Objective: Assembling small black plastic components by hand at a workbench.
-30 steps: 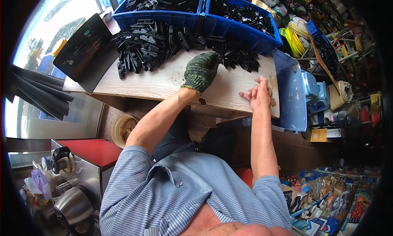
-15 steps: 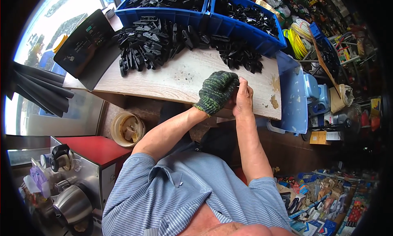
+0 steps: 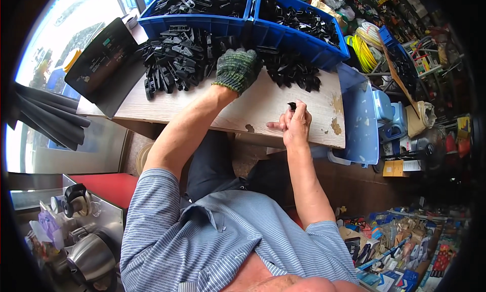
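My left hand [image 3: 236, 70], in a dark green and black knit glove, reaches over the table to the black plastic parts at the foot of the blue bins. Its fingertips are hidden, so its grip does not show. Bare, my right hand [image 3: 296, 123] is above the table's front edge, closed with a small black plastic piece [image 3: 292, 106] poking out between thumb and fingers. A heap of black clip-like plastic parts [image 3: 174, 61] lies left of the glove. To its right is a smaller pile of similar parts [image 3: 293, 72].
Two blue bins [image 3: 197, 25] of black parts stand along the back. A dark folded panel [image 3: 104, 64] leans at the left of the wooden table [image 3: 197, 107]. A translucent blue tub [image 3: 360, 117] adjoins the right end. A red-topped cabinet [image 3: 104, 188] and steel kettle [image 3: 92, 256] are lower left.
My hands, together near the table's front edge before, have parted. The gloved left went forward and left to the parts; the right moved slightly lower, with a black piece now showing in it.
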`<state>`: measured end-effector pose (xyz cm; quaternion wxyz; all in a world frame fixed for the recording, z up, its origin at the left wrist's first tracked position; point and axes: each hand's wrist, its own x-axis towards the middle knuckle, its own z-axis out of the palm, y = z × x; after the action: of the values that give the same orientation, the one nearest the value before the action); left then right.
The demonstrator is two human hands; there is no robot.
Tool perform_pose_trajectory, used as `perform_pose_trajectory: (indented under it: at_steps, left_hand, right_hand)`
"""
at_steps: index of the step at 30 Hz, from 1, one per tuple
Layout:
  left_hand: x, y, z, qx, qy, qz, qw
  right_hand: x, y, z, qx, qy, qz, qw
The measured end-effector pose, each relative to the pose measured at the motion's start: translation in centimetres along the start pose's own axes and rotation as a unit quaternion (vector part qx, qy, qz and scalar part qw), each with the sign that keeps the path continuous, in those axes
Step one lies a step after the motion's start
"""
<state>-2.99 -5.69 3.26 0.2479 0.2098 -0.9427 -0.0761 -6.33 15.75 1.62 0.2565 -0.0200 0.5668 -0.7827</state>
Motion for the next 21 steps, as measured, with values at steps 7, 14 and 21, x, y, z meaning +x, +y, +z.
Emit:
perform_pose_trajectory:
  at_steps: [7,14,21]
  left_hand:
    - [-4.4,-0.9,-0.1,0.019,0.005,0.054,0.998]
    - [-7.7,-2.7,-0.5,-0.069,0.069,0.139,0.985]
    - [-7.4,-3.0,-0.8,-0.062,0.076,0.090,0.991]
  right_hand:
    - [0.1,0.0,-0.1,-0.004,-0.029,-0.014,0.999]
    - [-0.2,0.0,0.3,-0.001,-0.023,-0.014,1.000]
    - [-0.2,0.0,0.3,-0.015,-0.027,-0.027,0.999]
